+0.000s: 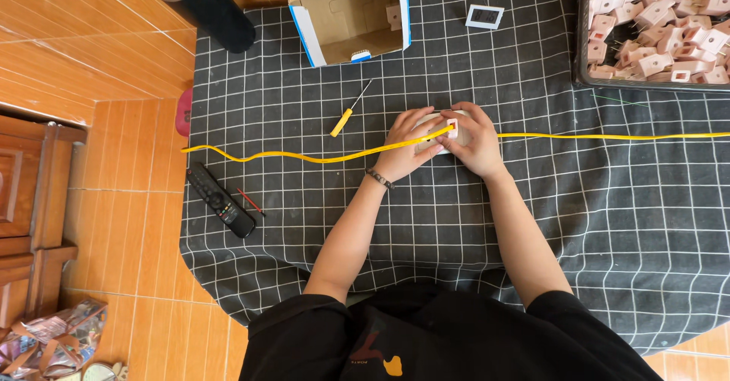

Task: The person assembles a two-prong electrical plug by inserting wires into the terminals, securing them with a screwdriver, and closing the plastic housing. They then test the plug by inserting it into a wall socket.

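Note:
My left hand (405,151) and my right hand (477,142) press together on a small white round object (426,145) in the middle of the black checked cloth (608,214). A pink plug part (452,129) sits between my fingertips on top of it. A long yellow flat cable (304,157) runs across the cloth from left to right and passes under my fingers. My left wrist wears a dark bracelet (379,179). Most of the white object is hidden by my hands.
A yellow-handled screwdriver (348,112) lies left of my hands. An open cardboard box (351,17) and a small white digital display (484,17) lie at the back. A black tray of several pink plug parts (658,27) sits back right. A black remote (221,200), a black tumbler (204,4).

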